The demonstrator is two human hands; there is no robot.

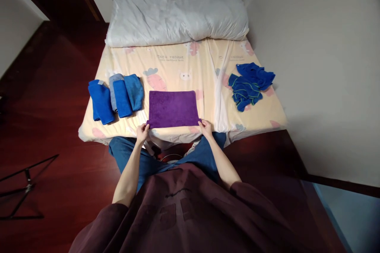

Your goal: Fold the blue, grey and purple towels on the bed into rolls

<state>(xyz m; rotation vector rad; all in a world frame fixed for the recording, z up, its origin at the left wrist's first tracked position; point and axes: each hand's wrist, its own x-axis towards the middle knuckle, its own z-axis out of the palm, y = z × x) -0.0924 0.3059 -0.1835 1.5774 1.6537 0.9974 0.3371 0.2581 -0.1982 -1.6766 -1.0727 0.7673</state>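
Observation:
A purple towel (173,108) lies flat on the bed, folded into a rectangle near the front edge. My left hand (143,133) pinches its near left corner. My right hand (205,128) pinches its near right corner. Both hands are closed on the cloth. To the left of the towel lie three folded blue towels (115,97) side by side. A loose heap of blue cloths (249,84) sits at the right side of the bed.
The bed (178,67) has a cream sheet with cartoon prints. A rumpled white duvet (178,8) fills its far end. A white wall runs along the right. Dark red floor lies to the left, with a black stand (23,189).

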